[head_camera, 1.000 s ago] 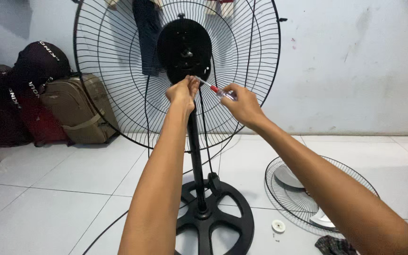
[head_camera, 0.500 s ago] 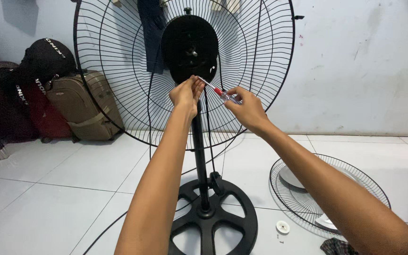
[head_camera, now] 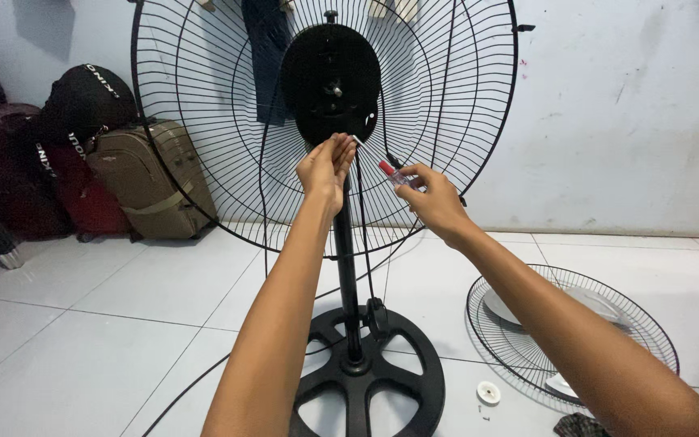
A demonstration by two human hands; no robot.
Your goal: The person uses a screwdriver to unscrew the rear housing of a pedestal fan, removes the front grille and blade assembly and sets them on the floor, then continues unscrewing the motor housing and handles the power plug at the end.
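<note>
Black wire fan guard (head_camera: 204, 162), radial spokes with rings. Black motor housing (head_camera: 331, 81), black pole (head_camera: 348, 283), black spoked base (head_camera: 382, 380). Screwdriver (head_camera: 392, 172) with red and clear handle, in right hand (head_camera: 434, 201). Olive-tan suitcase (head_camera: 143, 182); black bag (head_camera: 82, 101) with white lettering; dark red bag (head_camera: 82, 202). White floor tiles (head_camera: 82, 324), dark grout lines. Pale bluish wall (head_camera: 624, 113). Small white cap (head_camera: 488, 392). Second black wire guard (head_camera: 649, 332) on floor.

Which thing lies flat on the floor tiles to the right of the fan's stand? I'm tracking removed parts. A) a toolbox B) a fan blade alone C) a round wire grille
C, a round wire grille lies flat on the tiles right of the black base.
</note>
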